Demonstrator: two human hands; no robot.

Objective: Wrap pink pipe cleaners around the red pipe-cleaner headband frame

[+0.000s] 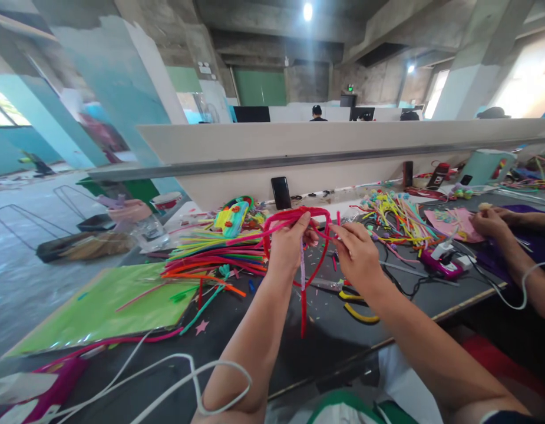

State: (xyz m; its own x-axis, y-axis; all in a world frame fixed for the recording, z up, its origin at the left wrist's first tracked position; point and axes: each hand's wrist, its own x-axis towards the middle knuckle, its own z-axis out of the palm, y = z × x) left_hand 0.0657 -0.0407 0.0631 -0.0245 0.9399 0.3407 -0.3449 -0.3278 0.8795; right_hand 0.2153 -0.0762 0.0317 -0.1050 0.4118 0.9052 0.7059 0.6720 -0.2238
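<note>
Red pipe cleaners [317,274] bent into a looped shape hang over the dark table, pinched in my left hand [290,240]. A lilac length [303,265] with a red end dangles below that hand. Just to the right, my right hand [355,250] has its fingers pressed together at the pink-red pipe cleaner [338,218] by the loop's right side. Its fingertips partly hide the spot. Loose pipe cleaners [219,256] in many colours lie left of my left hand. Yellow-handled scissors [360,312] rest under my right forearm.
A green sheet [104,303] lies at the left, near a white cable [192,368]. A phone [280,192] leans on the divider. At right are a magenta power strip [444,265], more pipe cleaners [387,215] and a co-worker's hands [493,224]. A clear bottle [151,229] stands at the left edge.
</note>
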